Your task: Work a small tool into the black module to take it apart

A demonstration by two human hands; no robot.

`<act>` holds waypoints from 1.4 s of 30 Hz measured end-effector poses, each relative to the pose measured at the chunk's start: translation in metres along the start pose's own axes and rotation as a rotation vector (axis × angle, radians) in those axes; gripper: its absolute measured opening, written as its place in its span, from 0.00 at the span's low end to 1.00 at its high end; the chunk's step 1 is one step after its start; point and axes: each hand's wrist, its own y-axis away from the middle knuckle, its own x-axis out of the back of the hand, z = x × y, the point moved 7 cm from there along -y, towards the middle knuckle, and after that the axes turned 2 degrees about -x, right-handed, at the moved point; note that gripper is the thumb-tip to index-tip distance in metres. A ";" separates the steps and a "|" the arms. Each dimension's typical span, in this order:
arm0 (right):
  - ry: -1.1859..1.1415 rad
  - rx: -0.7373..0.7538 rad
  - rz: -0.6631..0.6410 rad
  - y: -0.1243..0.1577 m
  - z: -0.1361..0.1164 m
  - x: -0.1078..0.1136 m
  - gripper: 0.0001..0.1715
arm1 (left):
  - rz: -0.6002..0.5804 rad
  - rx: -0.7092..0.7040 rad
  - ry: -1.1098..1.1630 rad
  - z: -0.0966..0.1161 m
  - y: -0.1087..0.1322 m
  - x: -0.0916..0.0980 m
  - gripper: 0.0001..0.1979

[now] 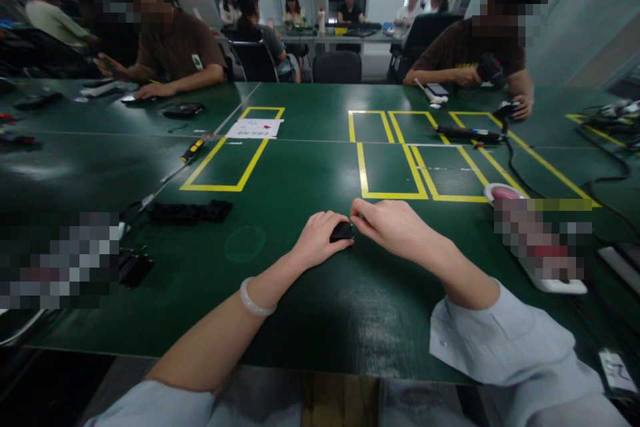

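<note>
My left hand [318, 239] lies curled on the green table [310, 173], its fingers closed over a small black part [342, 231]. My right hand [390, 223] meets it from the right, fingertips pinched against the same black part. A pale bangle [254, 300] sits on my left wrist. Both forearms come in from the near edge in light grey sleeves.
Yellow tape rectangles [390, 167] mark the table ahead. Flat black parts [190, 212] and a yellow-handled screwdriver [193, 150] lie to the left, a white paper [254, 128] beyond. A pink-topped white dish [505, 192] and cables [600, 180] are right. Other people sit across the table.
</note>
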 end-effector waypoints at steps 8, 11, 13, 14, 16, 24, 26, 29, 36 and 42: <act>-0.095 0.030 0.017 0.002 -0.001 0.001 0.11 | 0.006 -0.002 0.017 0.000 0.000 0.001 0.18; -0.115 0.031 0.020 0.002 -0.002 0.002 0.10 | 0.003 0.001 0.014 0.000 0.000 0.000 0.18; -0.123 0.019 0.017 0.001 -0.002 0.003 0.11 | 0.001 0.001 0.010 0.000 0.000 0.000 0.18; -0.127 0.012 0.012 0.001 -0.002 0.003 0.12 | 0.001 0.000 0.010 0.000 0.000 -0.001 0.17; -0.123 0.003 0.000 0.001 -0.002 0.003 0.16 | 0.007 -0.003 0.014 0.000 0.000 -0.001 0.17; -0.080 0.013 0.020 0.000 0.001 0.000 0.12 | -0.002 0.002 0.000 0.000 0.000 0.000 0.19; -0.109 0.019 0.027 0.001 0.000 0.002 0.10 | -0.005 0.002 0.004 0.001 0.000 0.001 0.19; -0.126 0.019 0.031 0.002 -0.001 0.004 0.10 | -0.005 0.006 -0.001 0.001 0.000 0.001 0.19; -0.050 -0.015 -0.001 -0.001 0.000 0.001 0.16 | 0.002 -0.004 -0.016 0.000 0.000 0.000 0.18; -0.077 0.023 0.035 0.001 0.001 0.000 0.11 | 0.002 -0.015 -0.018 0.001 0.000 -0.001 0.19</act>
